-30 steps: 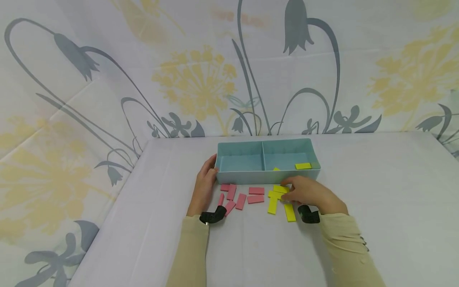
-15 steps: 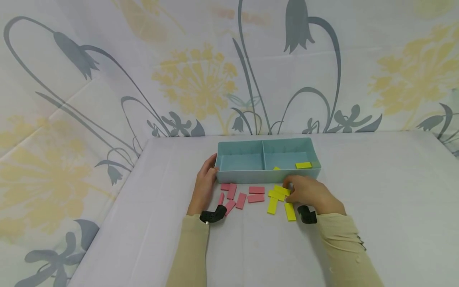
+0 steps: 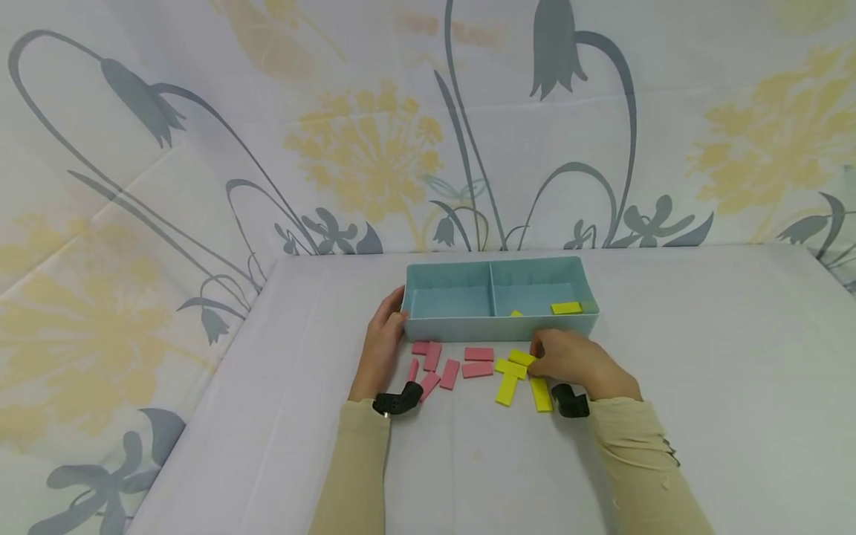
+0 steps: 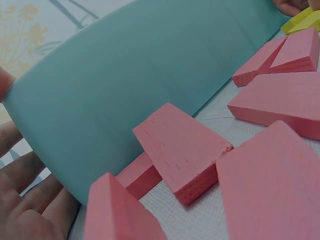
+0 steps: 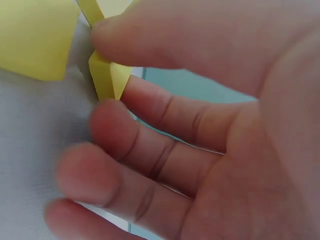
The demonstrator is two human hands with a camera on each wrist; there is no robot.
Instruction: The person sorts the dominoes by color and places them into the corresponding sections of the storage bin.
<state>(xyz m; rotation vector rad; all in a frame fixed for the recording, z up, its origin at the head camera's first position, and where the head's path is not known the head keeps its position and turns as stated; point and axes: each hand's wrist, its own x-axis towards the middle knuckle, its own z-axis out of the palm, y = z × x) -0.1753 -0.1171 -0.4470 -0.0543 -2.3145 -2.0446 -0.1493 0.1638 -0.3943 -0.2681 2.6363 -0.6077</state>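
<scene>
My right hand point(image 3: 578, 362) is low over the table in front of the box, its thumb and index finger pinching a yellow block point(image 5: 104, 77). Several more yellow blocks point(image 3: 541, 394) lie around it, some overlapping. At the left end of the pale blue two-compartment box point(image 3: 441, 331), my left hand point(image 3: 383, 342) rests against the wall, with relaxed fingers point(image 4: 27, 172) along that end. Two yellow blocks show in the box's right compartment, one point(image 3: 566, 307) near the right end, another point(image 3: 516, 313) mostly hidden by the front wall.
Several pink blocks point(image 3: 449, 374) are scattered before the box's left half, a few leaning or overlapping near the left wrist. White cloth point(image 3: 468, 461) covers the table. Behind it stands a flower-patterned curtain point(image 3: 374, 148).
My right hand has shifted slightly toward me, and the yellow blocks under its fingertips have slid a little left. The left hand and the box have stayed in place.
</scene>
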